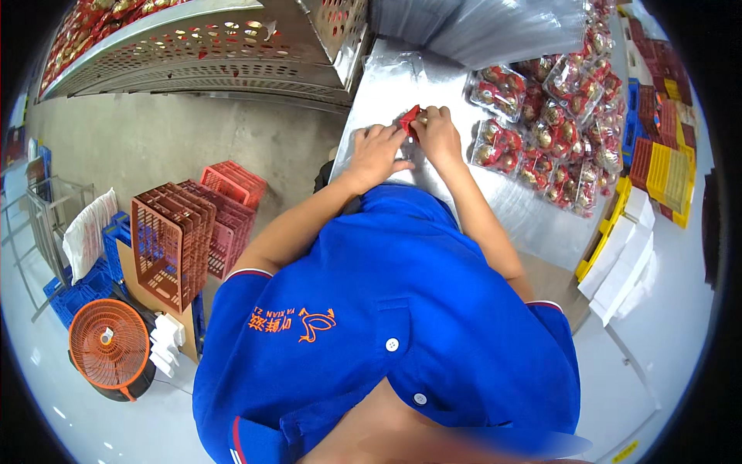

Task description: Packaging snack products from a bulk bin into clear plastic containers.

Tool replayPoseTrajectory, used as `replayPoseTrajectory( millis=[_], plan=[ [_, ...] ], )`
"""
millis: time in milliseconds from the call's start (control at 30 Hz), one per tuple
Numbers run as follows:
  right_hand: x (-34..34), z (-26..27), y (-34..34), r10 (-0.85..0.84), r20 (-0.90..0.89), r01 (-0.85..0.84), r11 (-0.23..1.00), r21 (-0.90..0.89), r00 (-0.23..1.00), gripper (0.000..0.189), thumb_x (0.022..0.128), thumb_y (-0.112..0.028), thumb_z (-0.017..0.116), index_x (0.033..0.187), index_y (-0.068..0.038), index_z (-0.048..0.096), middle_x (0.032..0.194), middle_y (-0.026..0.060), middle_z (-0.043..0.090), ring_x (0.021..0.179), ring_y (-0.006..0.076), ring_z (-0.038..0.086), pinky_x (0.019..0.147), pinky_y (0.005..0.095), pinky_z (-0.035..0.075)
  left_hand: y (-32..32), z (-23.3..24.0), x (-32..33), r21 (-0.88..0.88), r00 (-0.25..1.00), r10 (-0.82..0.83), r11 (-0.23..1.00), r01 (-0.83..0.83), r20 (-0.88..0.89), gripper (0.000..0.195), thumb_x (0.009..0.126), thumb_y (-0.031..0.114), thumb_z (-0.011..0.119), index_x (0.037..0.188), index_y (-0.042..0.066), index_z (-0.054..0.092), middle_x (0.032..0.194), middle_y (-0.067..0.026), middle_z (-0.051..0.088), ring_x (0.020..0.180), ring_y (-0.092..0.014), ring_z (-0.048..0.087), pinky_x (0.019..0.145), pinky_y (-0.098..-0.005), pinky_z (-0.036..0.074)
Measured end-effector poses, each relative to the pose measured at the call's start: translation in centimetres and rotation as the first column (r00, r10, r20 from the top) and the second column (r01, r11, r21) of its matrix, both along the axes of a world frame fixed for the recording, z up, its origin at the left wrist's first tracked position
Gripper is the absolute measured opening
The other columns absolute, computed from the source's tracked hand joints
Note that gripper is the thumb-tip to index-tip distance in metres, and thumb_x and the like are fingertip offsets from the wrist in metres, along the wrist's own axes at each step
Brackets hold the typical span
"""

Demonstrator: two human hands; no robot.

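Observation:
Over a steel worktable [446, 87], my right hand [439, 136] grips a small red and gold wrapped item [410, 118] between its thumb and fingers. My left hand [375, 152] lies to the left, its fingertips touching the red wrapper's edge; whether they pinch it is hard to tell. Beneath and between the hands, part of a clear plastic tray shows. Beyond them lies an empty clear plastic clamshell pack [406, 65]. To the right, clear packs [497, 145] filled with similar red and gold wrapped items sit side by side, some stacked on others.
A perforated metal bin [232, 55] holding red and gold items stands at the upper left. Clear plastic bags [481, 26] cover the table's far part. Stacked plastic crates [174, 243] and an orange fan [109, 343] are on the floor at left; yellow crates [669, 174] stand at right.

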State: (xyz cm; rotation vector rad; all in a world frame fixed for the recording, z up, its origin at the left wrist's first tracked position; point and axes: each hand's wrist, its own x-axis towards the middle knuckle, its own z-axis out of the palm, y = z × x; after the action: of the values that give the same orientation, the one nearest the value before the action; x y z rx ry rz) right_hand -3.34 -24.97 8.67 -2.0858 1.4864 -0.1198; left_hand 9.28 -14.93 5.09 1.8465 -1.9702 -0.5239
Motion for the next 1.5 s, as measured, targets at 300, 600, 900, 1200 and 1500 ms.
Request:
replayPoseTrajectory(
  millis=[300, 600, 900, 1200, 1500],
  plan=[
    [1.2, 0.1, 1.3, -0.021, -0.095, 0.014, 0.998, -0.069, 0.995, 0.031, 0.083, -0.022, 0.066, 0.1, 0.001, 0.056, 0.105, 0.02, 0.055, 0.089, 0.0376, 0.062, 0.076, 0.044, 0.052, -0.3, 1.2, 0.0, 0.193, 0.998, 0.039, 0.98, -0.047, 0.044, 0.099, 0.068, 0.053, 0.073, 0.143, 0.004, 0.029, 0.103, -0.0096, 0.064, 0.106, -0.023, 0.055, 0.098, -0.0517, 0.028],
    [-1.3, 1.5, -2.0, 0.243, -0.03, -0.241, 0.969, 0.061, 0.969, 0.031, 0.084, -0.022, 0.061, 0.106, -0.001, 0.06, 0.1, 0.0238, 0.057, 0.088, 0.0391, 0.062, 0.08, 0.0452, 0.05, 0.2, 0.5, 0.0, 0.09, 0.998, 0.055, 0.994, -0.055, 0.001, 0.095, 0.069, 0.05, 0.074, 0.143, 0.01, 0.031, 0.097, -0.0099, 0.062, 0.1, -0.024, 0.056, 0.099, -0.054, 0.026],
    [1.4, -0.2, 1.4, 0.215, -0.24, -0.258, 0.952, -0.163, 0.947, 0.021, 0.084, -0.013, 0.056, 0.096, 0.004, 0.058, 0.098, 0.0231, 0.056, 0.083, 0.0397, 0.062, 0.072, 0.046, 0.052, 0.2, -0.2, -0.1, 0.078, 0.992, 0.08, 0.994, -0.073, -0.094, 0.086, 0.069, 0.043, 0.076, 0.137, 0.009, 0.037, 0.113, -0.0079, 0.058, 0.111, -0.022, 0.051, 0.099, -0.0541, 0.026],
    [-0.9, 0.6, -0.4, 0.172, -0.039, -0.175, 0.982, -0.065, 0.984, 0.025, 0.078, -0.013, 0.065, 0.1, 0.0, 0.062, 0.094, 0.0184, 0.06, 0.082, 0.0371, 0.061, 0.073, 0.0427, 0.05, -2.8, -0.4, -1.0, -0.153, 0.992, 0.116, 0.981, -0.123, -0.05, 0.074, 0.067, 0.031, 0.077, 0.133, 0.021, 0.047, 0.119, -0.002, 0.053, 0.106, -0.022, 0.051, 0.09, -0.0463, 0.031],
    [8.6, 28.9, -5.6, 0.61, 0.383, -0.628, 0.773, -0.092, 0.694, 0.024, 0.084, -0.017, 0.066, 0.102, -0.002, 0.068, 0.083, 0.0093, 0.068, 0.081, 0.0149, 0.065, 0.07, 0.027, 0.051, -2.9, -2.1, -0.2, -0.213, 0.992, 0.1, 0.97, -0.116, -0.082, 0.059, 0.076, 0.04, 0.069, 0.129, 0.023, 0.05, 0.118, 0.0008, 0.054, 0.093, -0.02, 0.058, 0.082, -0.0431, 0.033]
  ],
)
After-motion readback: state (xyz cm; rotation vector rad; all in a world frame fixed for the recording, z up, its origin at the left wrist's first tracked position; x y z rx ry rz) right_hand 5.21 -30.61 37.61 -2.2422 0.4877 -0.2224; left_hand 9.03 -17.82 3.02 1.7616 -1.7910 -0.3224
